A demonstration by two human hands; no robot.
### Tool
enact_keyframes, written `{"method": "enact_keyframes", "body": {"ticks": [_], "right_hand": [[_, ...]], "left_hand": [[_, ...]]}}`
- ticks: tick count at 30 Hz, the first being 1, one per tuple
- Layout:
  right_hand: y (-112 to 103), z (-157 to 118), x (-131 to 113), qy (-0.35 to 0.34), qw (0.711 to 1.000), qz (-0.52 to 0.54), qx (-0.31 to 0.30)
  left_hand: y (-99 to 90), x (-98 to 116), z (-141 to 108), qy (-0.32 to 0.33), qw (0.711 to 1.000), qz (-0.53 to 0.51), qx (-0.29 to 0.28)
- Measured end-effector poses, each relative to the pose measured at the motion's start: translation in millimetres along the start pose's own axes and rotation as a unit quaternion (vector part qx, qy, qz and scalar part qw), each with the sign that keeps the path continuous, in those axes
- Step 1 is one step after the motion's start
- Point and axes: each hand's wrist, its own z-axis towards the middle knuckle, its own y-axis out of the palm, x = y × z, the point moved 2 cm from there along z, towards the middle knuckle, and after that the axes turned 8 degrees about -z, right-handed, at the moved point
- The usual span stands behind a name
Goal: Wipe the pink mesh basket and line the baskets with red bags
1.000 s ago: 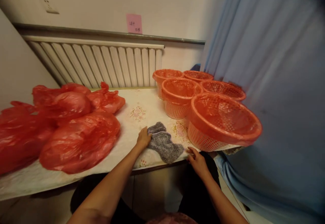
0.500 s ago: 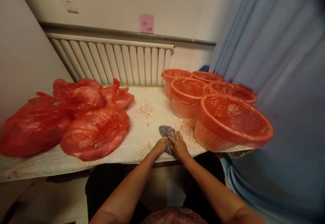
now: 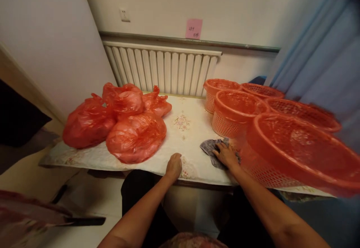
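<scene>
A crumpled grey cloth [image 3: 211, 148] lies on the floral tablecloth [image 3: 157, 169], close to the pink-orange baskets. My right hand [image 3: 228, 155] is on top of it, fingers bent over the fabric and gripping it. Away to the left, my left hand [image 3: 173, 166] rests as a closed fist at the table's front edge, with nothing seen in it. The large front basket [image 3: 270, 169], lined with red plastic, stands just right of my right hand.
Several knotted red plastic bags [image 3: 137, 137] sit on the left of the table. Several lined baskets [image 3: 229, 124] crowd the right, by a blue curtain [image 3: 317, 60]. A radiator [image 3: 168, 68] runs behind. Another person's dark sleeve [image 3: 19, 116] shows at far left.
My hands, earlier together on the cloth, are now apart. The left has let go and moved left; the right has spread the cloth toward the baskets. The view has turned left.
</scene>
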Motion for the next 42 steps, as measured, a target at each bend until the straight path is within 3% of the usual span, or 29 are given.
{"method": "enact_keyframes", "body": {"ticks": [5,8,17,22,32,38,42], "right_hand": [[12,-14,-41,-0.078,0.996,0.02,0.035],[18,-19,-51,-0.107,0.993,-0.004,0.044],[14,1,-14,-0.076,0.996,-0.047,0.013],[15,1,-9,-0.066,0.997,-0.048,0.018],[13,-36,-11,-0.093,0.994,-0.042,0.032],[26,-63,-15,-0.071,0.995,0.062,0.034],[21,-75,-23,-0.055,0.99,0.117,0.05]], "left_hand": [[-0.5,-10,-11,0.067,0.995,0.074,0.004],[2.5,-11,-14,0.084,0.99,0.108,0.01],[4.8,-13,-15,0.108,0.98,0.166,0.014],[5.2,-14,-15,0.114,0.977,0.181,0.016],[4.1,-10,-22,0.11,0.974,0.196,0.022],[2.4,-8,-37,0.095,0.978,0.183,0.033],[1.2,-1,-38,0.066,0.985,0.152,0.051]]}}
